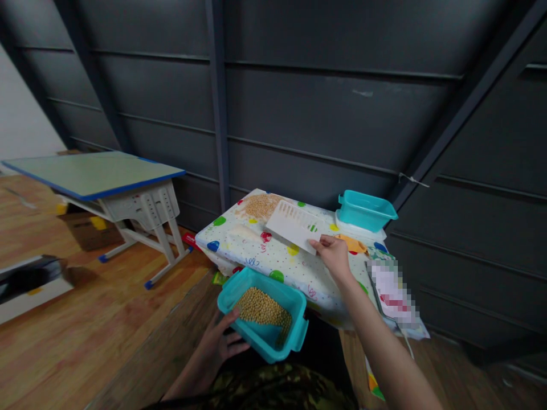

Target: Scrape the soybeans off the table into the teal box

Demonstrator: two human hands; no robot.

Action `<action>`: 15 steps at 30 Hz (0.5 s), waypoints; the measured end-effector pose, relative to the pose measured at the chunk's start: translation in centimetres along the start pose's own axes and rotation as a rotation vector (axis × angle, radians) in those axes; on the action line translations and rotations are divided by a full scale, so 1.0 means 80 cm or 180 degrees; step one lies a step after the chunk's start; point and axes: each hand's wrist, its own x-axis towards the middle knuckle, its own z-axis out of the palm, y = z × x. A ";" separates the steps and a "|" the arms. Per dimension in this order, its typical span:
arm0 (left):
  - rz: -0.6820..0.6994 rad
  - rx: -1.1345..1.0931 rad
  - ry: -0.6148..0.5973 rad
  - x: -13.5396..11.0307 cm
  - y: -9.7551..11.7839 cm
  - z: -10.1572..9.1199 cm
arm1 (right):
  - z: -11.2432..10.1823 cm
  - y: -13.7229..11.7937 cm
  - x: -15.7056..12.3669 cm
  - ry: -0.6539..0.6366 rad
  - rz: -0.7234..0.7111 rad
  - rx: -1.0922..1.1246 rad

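My left hand (222, 339) grips the near left side of a teal plastic bin (299, 324), thumb at the rim and fingers beneath. The bin is tilted at the table's front edge, with round yellowish beans (260, 307), apparently soybeans, gathered toward its far left side. In my right hand (331, 253), pinched at its near right corner, is a flat white slotted plastic board (290, 228). It slants over the table, its far left end beside a spread pile of tan grains or beans (259, 206). A pale whitish patch (245, 232) lies left of the board; what it is, I cannot tell.
A second teal bin (367, 210) stands at the table's back right. Near it lie an orange cloth-like item (351, 244) and a blurred flat device (391, 293) with a cable. The balloon-patterned tablecloth (239, 256) meets a dark wall; another desk (94, 171) stands left.
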 end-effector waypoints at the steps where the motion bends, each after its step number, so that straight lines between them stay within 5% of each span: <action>1: 0.0012 -0.0025 0.0021 -0.001 -0.001 0.000 | 0.009 0.002 0.014 -0.0025 0.0036 -0.0040; 6: -0.0027 -0.0189 0.0064 0.001 -0.005 -0.004 | 0.042 0.010 0.052 -0.0235 0.0171 -0.0261; 15: -0.0018 -0.0043 0.0167 -0.008 -0.001 0.005 | 0.043 0.020 0.082 0.0215 0.0463 -0.0107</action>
